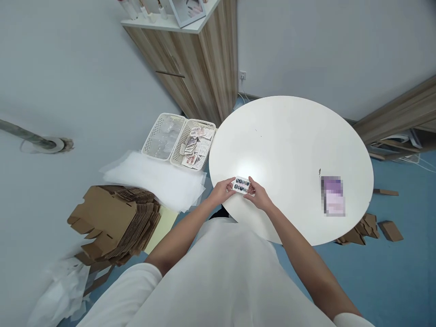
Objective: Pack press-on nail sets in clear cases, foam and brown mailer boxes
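Between my hands, over the near left part of the round white table (289, 136), is a small white card (241, 184) with two rows of dark and pinkish nail-like pieces. My left hand (222, 190) pinches the card's left edge. The right edge is gripped by my right hand (258, 194), thumb and fingers closed on it. To the left of the table, a white basket (173, 160) holds a pile of similar printed cards (200, 147). Beside it, another white basket (147, 144) contains clear plastic packets.
A blurred purple item (333, 196) lies on the table's right side. White foam sheets (153, 177) and stacked flat cardboard boxes (112, 218) are at the left. A wooden cabinet (190, 63) stands behind. Cardboard pieces (390, 230) lie on the blue floor.
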